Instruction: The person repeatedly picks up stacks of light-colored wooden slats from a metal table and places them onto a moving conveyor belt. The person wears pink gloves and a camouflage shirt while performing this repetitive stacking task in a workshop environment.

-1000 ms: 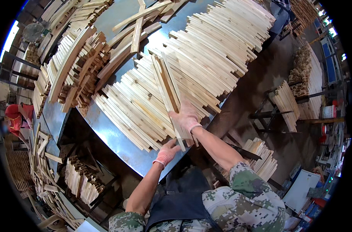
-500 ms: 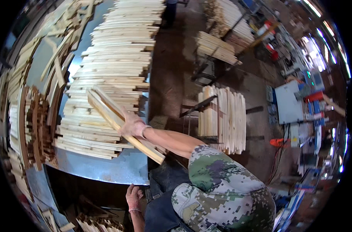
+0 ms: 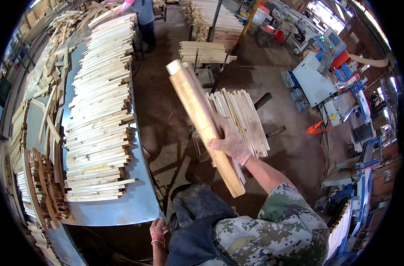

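My right hand [image 3: 230, 144], in a pale work glove, is closed around a small bundle of long wooden strips [image 3: 197, 113]. The bundle is raised and slanted, off the table and in front of a stacked rack. My left hand [image 3: 158, 231], also gloved, is low beside the near right corner of the metal table [image 3: 117, 215]. Its fingers are curled in, and whatever they may hold is hidden. A long row of pale wooden strips [image 3: 100, 115] lies side by side across the table.
Beyond my right hand, wooden strips [image 3: 244, 117] rest on a rack. Another stack [image 3: 204, 52] stands farther back. Loose offcuts [image 3: 51, 111] lie at the left. A machine cabinet [image 3: 315, 80] is on the right. Another person [image 3: 144, 20] stands at the table's far end.
My right hand has lifted the wooden strips off the row and carried them right, away from the table. The view has turned rightward. My left hand stays by the table corner.
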Demonstrator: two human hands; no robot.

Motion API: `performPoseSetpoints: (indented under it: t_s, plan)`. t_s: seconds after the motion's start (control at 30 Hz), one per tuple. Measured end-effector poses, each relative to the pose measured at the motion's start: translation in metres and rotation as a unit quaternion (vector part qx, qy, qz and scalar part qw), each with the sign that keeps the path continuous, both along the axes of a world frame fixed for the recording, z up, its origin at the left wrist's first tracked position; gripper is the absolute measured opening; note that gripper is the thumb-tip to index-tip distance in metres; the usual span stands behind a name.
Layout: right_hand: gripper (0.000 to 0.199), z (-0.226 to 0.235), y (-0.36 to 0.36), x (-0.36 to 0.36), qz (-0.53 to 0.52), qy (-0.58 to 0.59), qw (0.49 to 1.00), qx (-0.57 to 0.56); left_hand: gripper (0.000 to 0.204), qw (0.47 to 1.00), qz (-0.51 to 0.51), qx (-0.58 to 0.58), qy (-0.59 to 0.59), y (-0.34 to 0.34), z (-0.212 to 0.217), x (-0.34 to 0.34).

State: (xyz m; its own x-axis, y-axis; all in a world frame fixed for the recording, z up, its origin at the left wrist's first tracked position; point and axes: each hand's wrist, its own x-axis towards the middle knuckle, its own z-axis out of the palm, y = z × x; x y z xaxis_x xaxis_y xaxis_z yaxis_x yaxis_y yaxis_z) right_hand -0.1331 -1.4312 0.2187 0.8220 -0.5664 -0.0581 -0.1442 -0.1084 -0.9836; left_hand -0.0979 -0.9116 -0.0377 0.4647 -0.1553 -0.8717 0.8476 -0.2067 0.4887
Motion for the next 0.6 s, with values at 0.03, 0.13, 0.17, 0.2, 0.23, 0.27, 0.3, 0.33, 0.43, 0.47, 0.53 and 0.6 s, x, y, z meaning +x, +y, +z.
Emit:
performPoseSetpoints:
  t_s: [0.03, 0.13, 0.17, 0.2, 0.23, 0.27, 0.3, 0.33, 0.43, 0.47, 0.53, 0.6]
  plan:
    - [0.126, -0.035, -0.031, -0.019, -0.054, 0.052, 0.995, -0.059, 0.043, 1.0, -0.001, -0.013, 0.003, -0.006, 0.001, -0.001]
    - [0.118, -0.065, -0.086, -0.035, -0.129, 0.144, 0.968, -0.161, 0.041, 0.992, -0.089, 0.002, -0.086, 0.011, -0.036, -0.021]
    - [0.121, -0.097, -0.112, -0.046, -0.146, 0.241, 0.935, -0.214, 0.041, 0.996, -0.076, 0.004, -0.038, 0.005, -0.03, -0.019]
    - [0.122, -0.112, -0.129, -0.049, -0.15, 0.281, 0.924, -0.212, 0.04, 0.998, -0.057, 0.01, 0.01, 0.001, -0.024, -0.019]
    - [0.123, -0.124, -0.143, -0.055, -0.156, 0.324, 0.91, -0.206, 0.04, 0.996, -0.08, 0.021, -0.026, 0.006, -0.026, -0.023]
    - [0.124, -0.141, -0.156, -0.062, -0.16, 0.366, 0.895, -0.198, 0.039, 0.992, -0.104, 0.032, -0.061, 0.021, -0.036, -0.032]
    - [0.123, -0.166, -0.17, -0.07, -0.154, 0.402, 0.876, -0.216, 0.039, 0.986, -0.13, 0.044, -0.096, 0.036, -0.043, -0.039]
    - [0.123, -0.177, -0.175, -0.069, -0.148, 0.418, 0.869, -0.218, 0.039, 0.983, -0.14, 0.064, -0.097, 0.035, -0.034, -0.039]
    - [0.118, -0.206, -0.186, -0.064, -0.119, 0.466, 0.853, -0.203, 0.038, 0.978, -0.149, 0.121, -0.079, 0.029, -0.004, -0.046]
    - [0.118, -0.217, -0.187, -0.057, -0.107, 0.46, 0.858, -0.201, 0.039, 0.988, -0.09, 0.125, -0.024, 0.023, 0.005, -0.045]
    - [0.116, -0.23, -0.182, -0.043, -0.076, 0.451, 0.866, -0.202, 0.04, 0.988, -0.022, 0.152, 0.034, 0.008, 0.02, -0.051]
    - [0.119, -0.243, -0.176, -0.035, -0.077, 0.477, 0.86, -0.165, 0.043, 0.982, -0.018, 0.184, 0.042, -0.013, 0.034, -0.056]
